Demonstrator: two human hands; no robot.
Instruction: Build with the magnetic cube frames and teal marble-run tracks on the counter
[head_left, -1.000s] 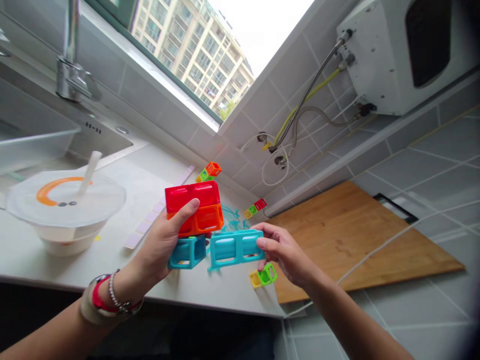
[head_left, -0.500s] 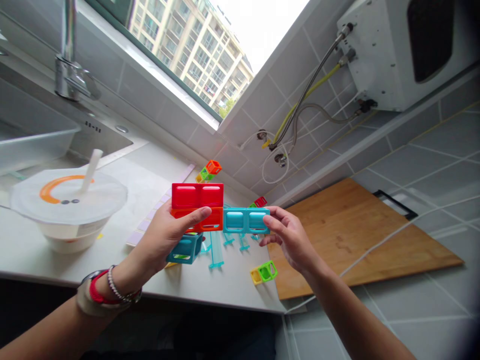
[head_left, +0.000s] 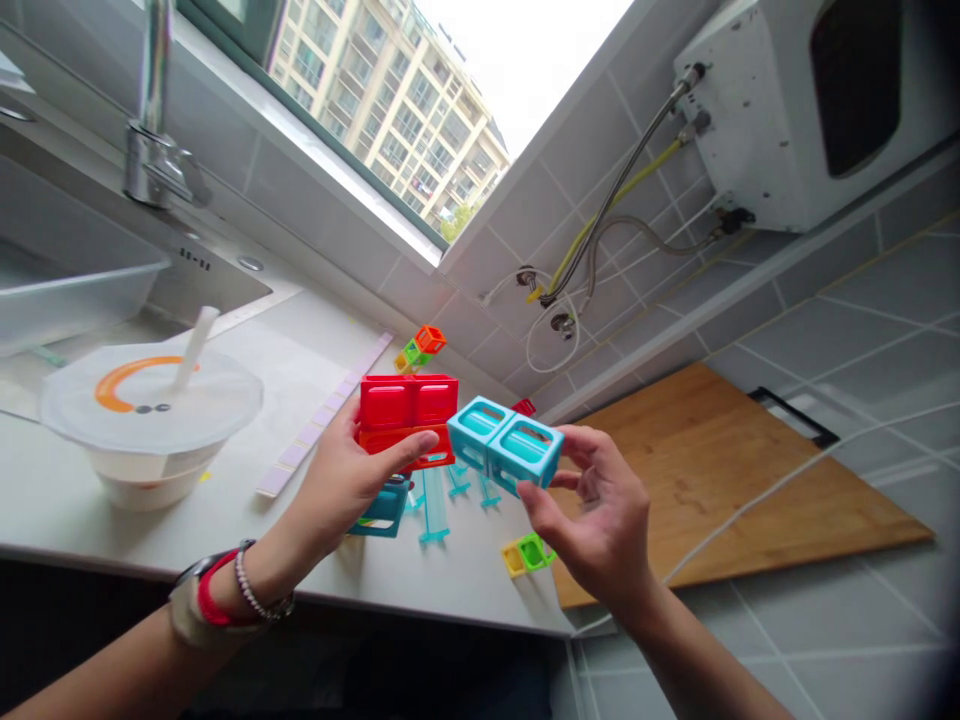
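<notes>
Turquoise double block: this piece point(head_left: 506, 440) is tilting in the air above the counter point(head_left: 450, 590), its two windowed cells facing up toward the camera; clock directions below are running from it.
Right hand: at four o'clock, this hand point(head_left: 600, 510) is pinching the block's near end, thumb below and fingers behind, opening only as wide as the piece.
Left hand: at eight to nine o'clock, this hand point(head_left: 352, 490) is closing on the orange double block point(head_left: 382, 440), thumb lying across its front; the other fingers are mostly hiding.
Red double block: at nine to ten o'clock, it point(head_left: 409, 402) is sitting directly above the orange one; whether the turquoise corner is touching either, I cannot tell.
Dark blue block: at eight o'clock, it point(head_left: 386, 510) is showing just under the left hand.
Turquoise rods: at seven to eight o'clock, these point(head_left: 435, 515) are lying on the counter.
Yellow-green pair: between five and six o'clock, it point(head_left: 532, 552) is resting beside the wooden board point(head_left: 697, 480).
Lidded bowl: at nine o'clock, it point(head_left: 154, 400) is standing well apart.
</notes>
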